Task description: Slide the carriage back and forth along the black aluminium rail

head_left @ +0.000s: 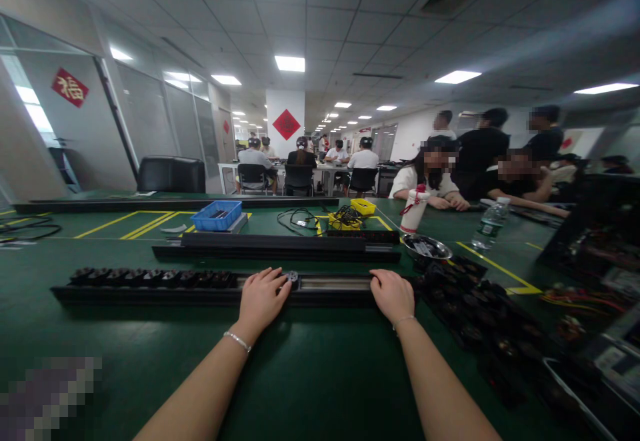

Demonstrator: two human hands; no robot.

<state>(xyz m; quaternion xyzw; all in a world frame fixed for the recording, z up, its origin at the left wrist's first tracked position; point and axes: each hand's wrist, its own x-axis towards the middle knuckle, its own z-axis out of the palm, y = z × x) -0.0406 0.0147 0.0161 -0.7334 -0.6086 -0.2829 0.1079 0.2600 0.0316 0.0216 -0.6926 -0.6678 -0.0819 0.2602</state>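
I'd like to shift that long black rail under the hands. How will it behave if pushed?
The long black rail looks straight and rigid, so it should slide, not roll. Pushed at one end, it would probably pivot. The small black parts seated along it might shake loose.

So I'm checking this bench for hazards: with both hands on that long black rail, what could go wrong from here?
1. The left hand presses a small round part on the long black rail; a fingertip might get pinched there.
2. The right hand sits beside a crowded tray of black parts; a sideways nudge could scatter them.
3. An uncapped-looking bottle and a metal bowl stand just behind; shifting the rail might tip them.
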